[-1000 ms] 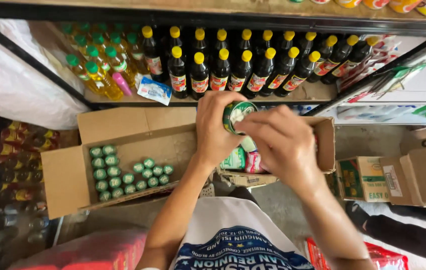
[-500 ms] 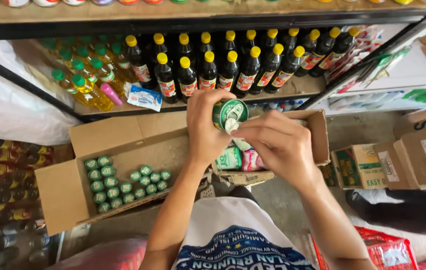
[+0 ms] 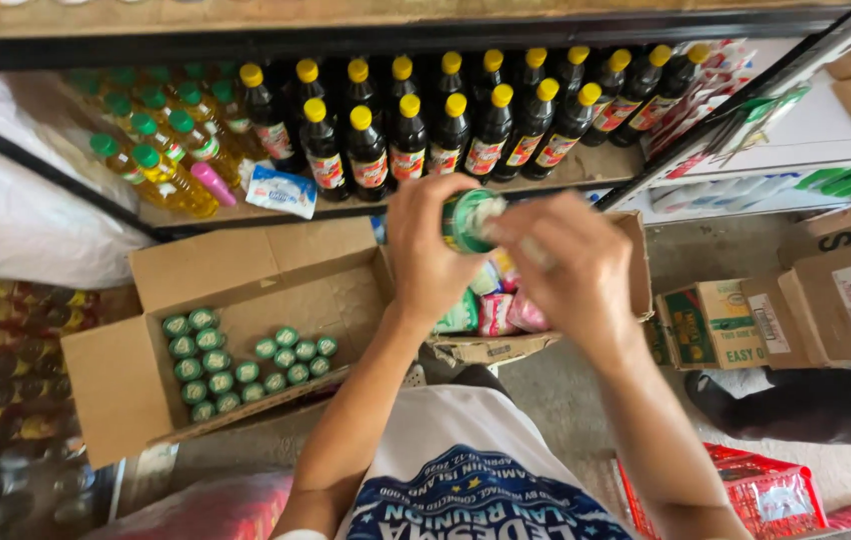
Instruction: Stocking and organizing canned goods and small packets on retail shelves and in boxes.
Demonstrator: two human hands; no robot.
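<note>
Both hands (image 3: 506, 260) have lifted the green can (image 3: 468, 220) slightly nearer the shelf bottles (image 3: 446, 120)

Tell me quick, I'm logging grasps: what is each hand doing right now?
Left hand: closed around a green can.
Right hand: fingers on the can's top; grip cannot be told.

Small round green-and-white can (image 3: 468, 220) between left hand (image 3: 429, 258) and right hand (image 3: 571, 268). Open brown cardboard box (image 3: 246, 270) with rows of green-topped small tins (image 3: 236, 360). Dark brown glass-like bottles with yellow caps and red labels (image 3: 426, 130) on shelf. Clear yellow oil bottles with green caps (image 3: 156, 150). Pink tube (image 3: 214, 184), blue-white packet (image 3: 281, 192). White shirt with dark blue print (image 3: 466, 480). Red patterned bag (image 3: 756, 495).
</note>
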